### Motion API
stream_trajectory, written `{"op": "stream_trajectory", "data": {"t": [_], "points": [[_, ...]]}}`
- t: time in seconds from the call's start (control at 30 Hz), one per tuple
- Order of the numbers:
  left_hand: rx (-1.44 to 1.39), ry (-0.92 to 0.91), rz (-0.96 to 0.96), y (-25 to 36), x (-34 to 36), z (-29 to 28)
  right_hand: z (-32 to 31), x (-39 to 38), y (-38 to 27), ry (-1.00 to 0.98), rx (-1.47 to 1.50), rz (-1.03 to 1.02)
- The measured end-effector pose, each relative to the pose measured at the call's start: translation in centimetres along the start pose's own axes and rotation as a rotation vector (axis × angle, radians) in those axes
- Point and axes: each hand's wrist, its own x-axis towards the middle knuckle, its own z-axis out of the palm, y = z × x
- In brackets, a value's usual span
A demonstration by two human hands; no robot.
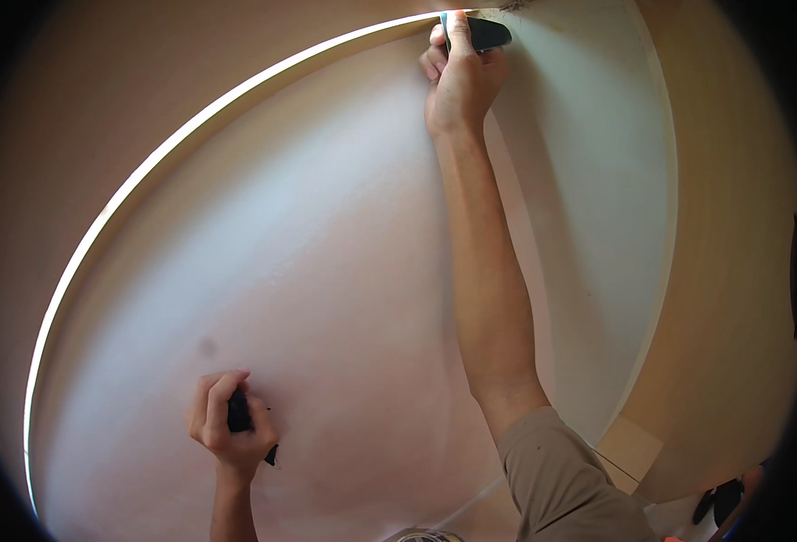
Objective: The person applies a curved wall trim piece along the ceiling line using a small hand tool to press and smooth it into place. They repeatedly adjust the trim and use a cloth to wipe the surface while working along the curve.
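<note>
Right hand (pixel 466 77) and left hand (pixel 231 426) both closed, against a wide pale surface (pixel 353 298).
I see a bright strip (pixel 165 147) along its edge; near its upper end, right grips a dark tool (pixel 490 34); lower, left clutches a black object (pixel 239 412). Edge work, I judge; next move wants steady contact.

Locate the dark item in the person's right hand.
In the head view, the dark item is at the top, right of centre, gripped by the right hand near the upper end of the bright curved strip.
</note>
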Motion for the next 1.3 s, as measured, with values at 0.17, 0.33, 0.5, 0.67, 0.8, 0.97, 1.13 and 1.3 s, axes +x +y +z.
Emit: {"op": "stream_trajectory", "data": {"t": [0.17,0.33,0.5,0.67,0.8,0.97,1.13,1.3], "points": [[-0.004,-0.009,0.006,-0.1,0.3,0.4,-0.3,0.3,0.1,0.009,-0.009,0.055],[0.0,-0.004,0.0,-0.1,0.2,0.4,-0.4,0.5,0.5,0.02,-0.057,0.012],[-0.008,0.006,0.009,-0.5,0.0,0.5,-0.2,0.4,0.5,0.035,-0.109,-0.01],[-0.007,0.007,0.01,-0.7,-0.2,0.6,-0.1,0.2,0.6,0.042,-0.174,-0.055],[-0.009,0.001,0.005,-1.0,-0.6,0.5,-0.3,-0.3,0.7,0.037,-0.199,-0.071],[-0.012,0.004,0.015,-0.9,-0.5,0.6,-0.5,-0.4,1.1,0.016,-0.201,-0.117],[-0.008,0.014,0.019,-0.9,-0.6,0.5,-0.7,0.2,0.8,0.059,-0.125,-0.09],[-0.015,0.025,0.031,-0.7,-0.3,0.5,-0.6,0.4,0.2,0.045,-0.199,-0.122]]}}
